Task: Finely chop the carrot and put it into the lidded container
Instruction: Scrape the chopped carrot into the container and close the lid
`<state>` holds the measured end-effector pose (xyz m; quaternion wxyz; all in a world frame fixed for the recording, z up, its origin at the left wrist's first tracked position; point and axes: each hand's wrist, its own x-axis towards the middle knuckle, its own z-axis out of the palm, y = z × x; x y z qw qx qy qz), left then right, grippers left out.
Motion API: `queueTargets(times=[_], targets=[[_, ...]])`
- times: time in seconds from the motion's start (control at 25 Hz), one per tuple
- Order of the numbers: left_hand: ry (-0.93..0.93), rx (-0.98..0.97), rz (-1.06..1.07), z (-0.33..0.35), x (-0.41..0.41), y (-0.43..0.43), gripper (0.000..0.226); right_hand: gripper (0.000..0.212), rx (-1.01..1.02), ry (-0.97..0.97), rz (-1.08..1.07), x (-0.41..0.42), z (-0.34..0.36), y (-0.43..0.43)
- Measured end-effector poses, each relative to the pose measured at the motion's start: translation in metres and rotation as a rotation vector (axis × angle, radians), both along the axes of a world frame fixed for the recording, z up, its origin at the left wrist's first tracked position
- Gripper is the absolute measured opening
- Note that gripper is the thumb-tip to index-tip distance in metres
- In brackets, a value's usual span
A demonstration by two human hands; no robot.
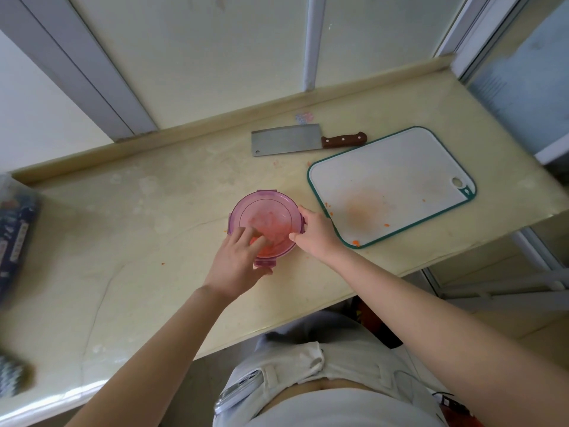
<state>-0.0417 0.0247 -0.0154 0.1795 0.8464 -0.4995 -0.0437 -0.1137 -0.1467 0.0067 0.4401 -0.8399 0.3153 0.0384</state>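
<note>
We steady container [266,211] w/ carrot [268,248] inside: L hand [237,263] fingers spread, pressing down on top; R hand [317,232] grips side rim, prob. so clips can lock

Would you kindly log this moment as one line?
carrot in container, lid on; left hand presses lid; right hand grips container; cleaver idle on counter
</note>
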Motion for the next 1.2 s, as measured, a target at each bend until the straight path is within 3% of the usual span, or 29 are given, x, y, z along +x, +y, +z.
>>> queueTargets(times=[0.48, 0.64, 0.72, 0.84, 0.96, 1.08, 1.2], targets=[[-0.067, 0.022, 0.036, -0.011, -0.008, -0.003, 0.053, 0.043, -0.025, 0.048, -0.001, 0.004, -0.006, -0.004], [-0.017, -0.044, -0.038, -0.006, 0.0, 0.015, 0.034, 0.034, 0.034, 0.063, -0.102, 0.004, -0.009, -0.006], [-0.013, -0.101, 0.1, -0.01, 0.007, 0.037, 0.033, 0.031, 0.092, 0.057, -0.148, 0.004, -0.009, -0.007], [0.018, -0.063, 0.512, -0.031, 0.018, 0.069, 0.038, 0.018, 0.168, -0.011, -0.187, 0.006, -0.01, -0.005], [0.238, 0.07, 0.792, -0.051, 0.028, 0.089, 0.05, 0.019, 0.18, -0.067, -0.21, 0.022, -0.006, -0.001], [0.333, 0.021, 0.857, -0.064, 0.03, 0.089, 0.054, 0.034, 0.227, -0.096, -0.221, 0.058, 0.004, 0.008], [0.35, -0.029, 0.831, -0.069, 0.027, 0.079, 0.052, 0.034, 0.226, -0.068, -0.215, 0.099, 0.002, 0.017]])
